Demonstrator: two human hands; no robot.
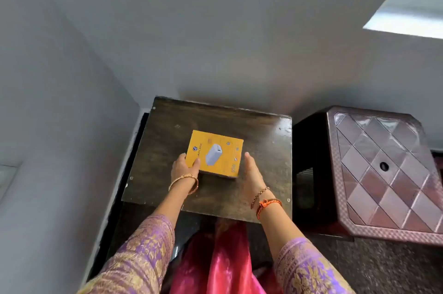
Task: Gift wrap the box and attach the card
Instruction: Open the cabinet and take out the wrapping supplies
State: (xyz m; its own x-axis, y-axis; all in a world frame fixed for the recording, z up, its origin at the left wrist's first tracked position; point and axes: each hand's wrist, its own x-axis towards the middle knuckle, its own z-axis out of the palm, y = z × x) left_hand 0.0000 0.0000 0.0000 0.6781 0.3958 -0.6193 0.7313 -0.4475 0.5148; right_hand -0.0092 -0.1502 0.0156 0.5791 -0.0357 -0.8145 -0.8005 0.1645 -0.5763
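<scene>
A yellow box (219, 152) with a picture of a white charger lies flat near the middle of a small dark wooden table (263, 149). My left hand (183, 167) grips the box's near left corner, thumb on top and fingers round the side. My right hand (251, 173) lies with straight fingers against the box's right side. No wrapping paper or card is in view.
A brown plastic stool (383, 169) with a diamond-patterned top stands right of the table. Grey walls close in behind and to the left. A bright window opening (412, 5) is at the upper right. My purple sleeves and pink clothing fill the bottom.
</scene>
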